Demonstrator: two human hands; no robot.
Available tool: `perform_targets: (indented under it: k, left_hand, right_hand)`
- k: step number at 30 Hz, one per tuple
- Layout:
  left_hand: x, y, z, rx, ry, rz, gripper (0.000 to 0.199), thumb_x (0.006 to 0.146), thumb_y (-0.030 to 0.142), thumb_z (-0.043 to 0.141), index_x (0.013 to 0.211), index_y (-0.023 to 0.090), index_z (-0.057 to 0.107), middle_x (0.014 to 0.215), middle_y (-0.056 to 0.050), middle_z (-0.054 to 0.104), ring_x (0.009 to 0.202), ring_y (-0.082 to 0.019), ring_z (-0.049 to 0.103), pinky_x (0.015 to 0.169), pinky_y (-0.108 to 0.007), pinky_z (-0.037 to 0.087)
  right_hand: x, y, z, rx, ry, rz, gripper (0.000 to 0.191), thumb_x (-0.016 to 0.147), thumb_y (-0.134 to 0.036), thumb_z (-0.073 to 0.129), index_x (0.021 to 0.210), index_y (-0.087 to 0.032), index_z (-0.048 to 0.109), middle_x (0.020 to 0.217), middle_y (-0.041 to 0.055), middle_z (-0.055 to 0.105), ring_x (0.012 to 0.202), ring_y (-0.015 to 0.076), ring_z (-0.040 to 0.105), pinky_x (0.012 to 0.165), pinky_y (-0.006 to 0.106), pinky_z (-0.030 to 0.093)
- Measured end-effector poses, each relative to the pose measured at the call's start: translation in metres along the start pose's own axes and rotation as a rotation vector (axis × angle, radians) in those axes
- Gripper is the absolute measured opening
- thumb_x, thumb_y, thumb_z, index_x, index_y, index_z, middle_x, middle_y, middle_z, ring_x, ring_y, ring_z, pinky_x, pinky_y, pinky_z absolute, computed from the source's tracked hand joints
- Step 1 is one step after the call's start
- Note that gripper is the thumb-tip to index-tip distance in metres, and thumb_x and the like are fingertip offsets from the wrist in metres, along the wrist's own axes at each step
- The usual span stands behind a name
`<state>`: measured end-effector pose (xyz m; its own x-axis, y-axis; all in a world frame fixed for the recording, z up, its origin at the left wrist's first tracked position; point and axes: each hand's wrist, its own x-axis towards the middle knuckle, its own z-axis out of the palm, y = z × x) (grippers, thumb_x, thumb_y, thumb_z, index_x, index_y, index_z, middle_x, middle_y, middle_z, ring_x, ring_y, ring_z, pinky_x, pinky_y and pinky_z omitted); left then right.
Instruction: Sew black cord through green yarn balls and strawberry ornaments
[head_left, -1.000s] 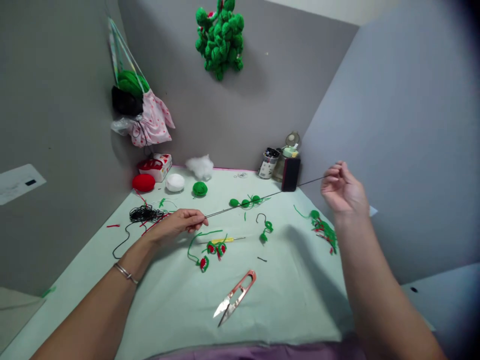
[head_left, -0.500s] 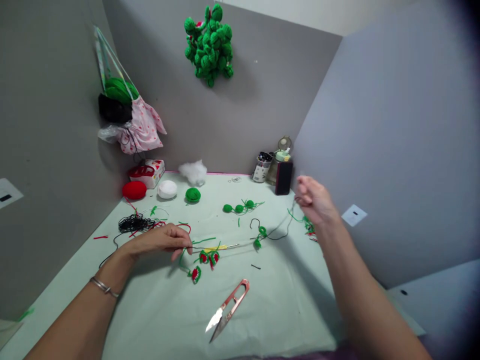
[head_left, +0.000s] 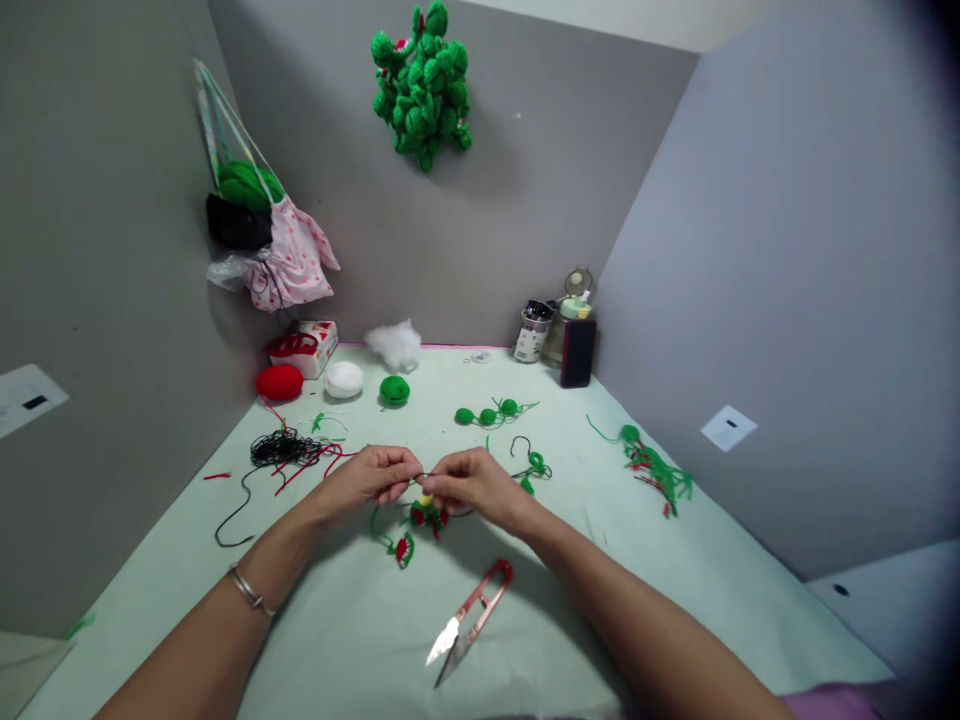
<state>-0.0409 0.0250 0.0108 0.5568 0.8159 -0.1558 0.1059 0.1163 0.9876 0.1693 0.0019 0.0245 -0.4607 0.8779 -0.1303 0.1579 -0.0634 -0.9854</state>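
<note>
My left hand [head_left: 384, 474] and my right hand [head_left: 471, 484] meet above the middle of the table, both with fingers pinched. A short stretch of thin black cord [head_left: 425, 475] runs between their fingertips. Just below them lie small red and green crocheted pieces [head_left: 429, 517], partly covered by my fingers. A bit of yellow [head_left: 427, 499], the handle of a hook-like tool, shows under my right hand. Another red and green crocheted wedge [head_left: 405, 550] lies nearer, with a green tail. Copper-handled thread snips [head_left: 472, 622] rest in front, blades apart.
Tangled black cord [head_left: 285, 449] lies at left, with red [head_left: 280, 382], white [head_left: 344, 380] and green yarn balls [head_left: 394, 390] behind it. Green crocheted balls [head_left: 487, 416] lie at the back. Green and red pieces [head_left: 649, 465] lie at right. A phone-like dark slab [head_left: 578, 353] stands near the corner.
My right hand has come from the far right, where it held the cord stretched out, to meet my left hand. My left hand has moved slightly right and up.
</note>
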Motion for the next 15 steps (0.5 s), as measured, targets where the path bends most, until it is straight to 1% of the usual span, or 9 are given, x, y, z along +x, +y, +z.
perform_targets:
  k: [2, 4, 6, 9, 11, 13, 15]
  left_hand:
    - [-0.001, -0.001, -0.001, -0.032, -0.023, -0.016, 0.034, 0.081, 0.048, 0.072, 0.083, 0.014, 0.074, 0.058, 0.002, 0.053, 0.052, -0.009, 0.041, 0.050, -0.023, 0.029]
    - [-0.001, -0.002, -0.003, -0.066, -0.074, -0.032, 0.035, 0.078, 0.047, 0.076, 0.086, 0.013, 0.076, 0.065, -0.002, 0.059, 0.056, -0.010, 0.047, 0.053, -0.023, 0.033]
    - [-0.001, -0.003, -0.004, -0.090, -0.085, -0.039, 0.035, 0.075, 0.046, 0.079, 0.085, 0.013, 0.077, 0.068, -0.004, 0.061, 0.057, -0.010, 0.047, 0.051, -0.023, 0.032]
    - [0.001, -0.004, -0.004, -0.154, -0.004, -0.008, 0.033, 0.070, 0.043, 0.083, 0.076, 0.013, 0.074, 0.060, 0.000, 0.052, 0.051, -0.007, 0.036, 0.046, -0.020, 0.024]
    - [0.003, -0.003, -0.001, -0.260, 0.051, 0.017, 0.034, 0.066, 0.041, 0.087, 0.070, 0.012, 0.070, 0.057, 0.004, 0.045, 0.049, -0.005, 0.030, 0.044, -0.018, 0.020]
    - [0.003, -0.001, 0.002, -0.395, 0.086, 0.026, 0.038, 0.063, 0.040, 0.089, 0.066, 0.011, 0.065, 0.058, 0.005, 0.043, 0.048, -0.003, 0.028, 0.042, -0.015, 0.021]
    - [0.003, 0.002, 0.006, -0.517, 0.120, 0.022, 0.037, 0.063, 0.037, 0.090, 0.067, 0.010, 0.065, 0.061, 0.004, 0.046, 0.049, -0.002, 0.029, 0.041, -0.013, 0.024]
  right_hand:
    - [-0.002, -0.003, -0.008, 0.068, 0.065, -0.009, 0.031, 0.074, -0.043, 0.077, 0.070, -0.013, 0.070, 0.061, 0.0002, 0.063, 0.054, 0.0087, 0.050, 0.055, 0.023, 0.037]
    - [-0.002, -0.007, -0.017, 0.114, 0.119, -0.046, 0.032, 0.074, -0.044, 0.077, 0.072, -0.013, 0.071, 0.061, -0.0004, 0.062, 0.054, 0.0078, 0.049, 0.054, 0.023, 0.035]
    - [-0.002, -0.009, -0.023, 0.152, 0.179, -0.076, 0.032, 0.074, -0.044, 0.077, 0.071, -0.013, 0.070, 0.060, -0.0015, 0.060, 0.052, 0.0069, 0.046, 0.054, 0.022, 0.033]
    - [0.000, -0.008, -0.026, 0.154, 0.251, -0.103, 0.031, 0.074, -0.042, 0.077, 0.068, -0.014, 0.068, 0.058, -0.0023, 0.059, 0.052, 0.0066, 0.044, 0.054, 0.022, 0.033]
    - [0.001, -0.007, -0.025, 0.111, 0.272, -0.108, 0.029, 0.076, -0.040, 0.075, 0.067, -0.014, 0.066, 0.058, -0.0020, 0.059, 0.052, 0.0075, 0.045, 0.054, 0.023, 0.034]
    - [0.001, -0.005, -0.023, 0.033, 0.300, -0.107, 0.026, 0.079, -0.037, 0.072, 0.068, -0.015, 0.066, 0.058, -0.0016, 0.059, 0.053, 0.0085, 0.045, 0.054, 0.023, 0.034]
    - [0.002, 0.000, -0.020, -0.098, 0.334, -0.111, 0.023, 0.084, -0.034, 0.068, 0.070, -0.015, 0.066, 0.059, -0.0011, 0.059, 0.053, 0.0096, 0.046, 0.054, 0.024, 0.035]
